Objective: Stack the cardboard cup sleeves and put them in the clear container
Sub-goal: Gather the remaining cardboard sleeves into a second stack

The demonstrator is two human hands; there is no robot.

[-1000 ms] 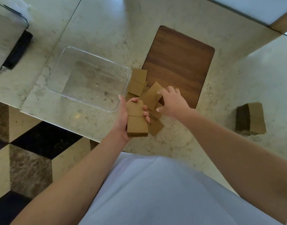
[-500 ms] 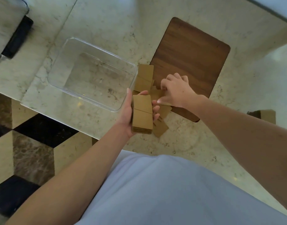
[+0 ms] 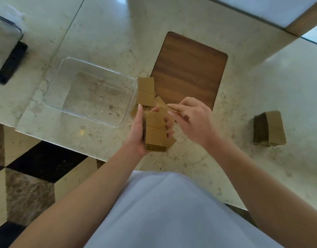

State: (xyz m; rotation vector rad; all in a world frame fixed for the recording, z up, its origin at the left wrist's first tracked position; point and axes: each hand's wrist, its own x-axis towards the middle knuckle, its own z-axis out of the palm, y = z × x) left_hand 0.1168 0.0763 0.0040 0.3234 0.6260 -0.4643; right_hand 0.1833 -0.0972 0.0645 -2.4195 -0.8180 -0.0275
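Pale marble counter (image 3: 104, 33) fills most of the view, with a chequered floor showing past its near left edge. Half a second ago the right hand (image 3: 193, 120) was down on the loose cardboard sleeves (image 3: 146, 91) lying between the clear container (image 3: 52, 85) and the wooden board (image 3: 190, 68); now it has lifted clear and carries a single sleeve (image 3: 173, 110) towards the left hand (image 3: 138, 133). That reads as one more sleeve about to join the stack, so the gathering step is partway through, with loose sleeves left on the counter.

The left hand is wrapped round a stack of sleeves (image 3: 156, 131), thumb along its left side and fingers curled over the right edge, held just above the near edge of the counter. The right hand pinches its sleeve edge-on between thumb and fingers, close to the top of the stack; whether they touch cannot be told.

The container holds nothing yet. A second finished stack (image 3: 272, 128) sits well apart on the right.
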